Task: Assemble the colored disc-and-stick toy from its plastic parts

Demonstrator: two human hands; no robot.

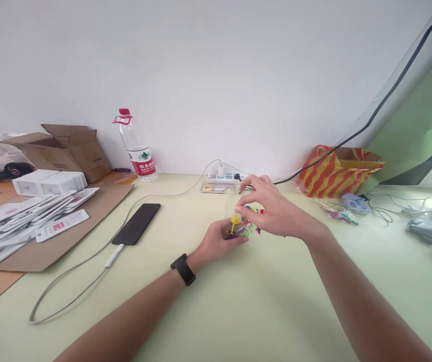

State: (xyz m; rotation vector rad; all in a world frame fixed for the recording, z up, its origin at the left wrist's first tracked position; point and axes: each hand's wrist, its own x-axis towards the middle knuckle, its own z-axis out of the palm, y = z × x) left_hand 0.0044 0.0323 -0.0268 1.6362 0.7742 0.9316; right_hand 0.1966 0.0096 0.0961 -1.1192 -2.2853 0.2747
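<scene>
While both hands meet above the middle of the pale green table (238, 311), the item in hand is a cluster of small coloured plastic pieces (246, 229), held just clear of the tabletop, in front of the power strip (223, 176). Left hand (218, 242), wrist bearing a black watch (183, 269): curled shut beneath the cluster, cupping it, with a yellow piece (234, 220) standing up beside the thumb. Right hand (272, 208): comes over from above, thumb and fingers drawn nearly together on the top of the cluster, index finger raised; which single piece it pinches cannot be told. Handling note, as a judgement: the parts look light and loose, so a steady cradle below and a fine fingertip pinch above, worked low over the table, would suit them best. Surroundings, left: black phone (136, 223) face down with a grey charging cable (73, 286) looping toward the near edge; water bottle (136, 146) against the wall; open cardboard box (69, 148); white boxes (50, 182); a spread of white packets (20, 221) on brown card. Surroundings, right: red-and-yellow striped bag (336, 171); clear packet of coloured pieces (338, 215). Obstructions: none between the hands; the phone and its cable lie nearest the left forearm, apart from it.
</scene>
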